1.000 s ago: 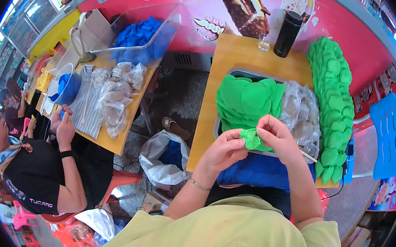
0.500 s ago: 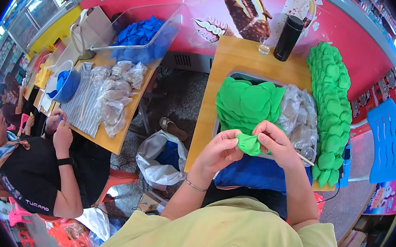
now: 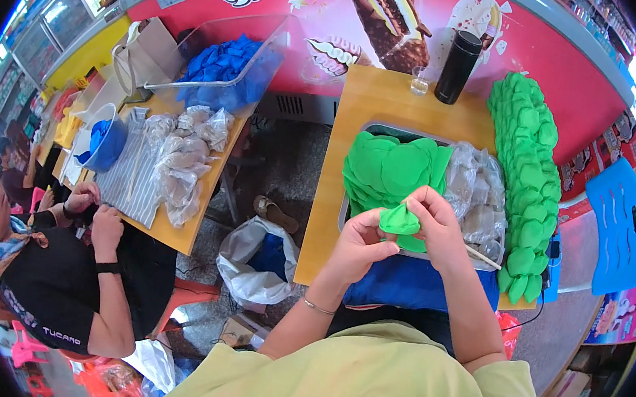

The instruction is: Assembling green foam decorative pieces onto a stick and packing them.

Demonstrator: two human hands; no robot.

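Both my hands pinch one small green fabric piece (image 3: 399, 221) over the near edge of a grey tray (image 3: 344, 214). My left hand (image 3: 359, 244) grips it from below and the left. My right hand (image 3: 437, 225) holds it from the right, fingers curled on its top. A stack of flat green fabric rounds (image 3: 392, 171) fills the tray's left half, with clear plastic bags (image 3: 477, 193) beside them on the right. A long row of folded green pieces (image 3: 528, 171) runs along the wooden table's (image 3: 376, 101) right edge.
A black bottle (image 3: 459, 57) and a small glass (image 3: 419, 81) stand at the table's far side. A blue cloth (image 3: 409, 282) lies at the near edge. On the left, another person (image 3: 61, 282) sits at a second table with clear bags, a blue bowl (image 3: 107, 142) and a clear bin of blue pieces (image 3: 227, 69).
My hands have kept hold of the green piece and worked it, lifting it slightly farther over the tray. The person on the left has brought both hands together.
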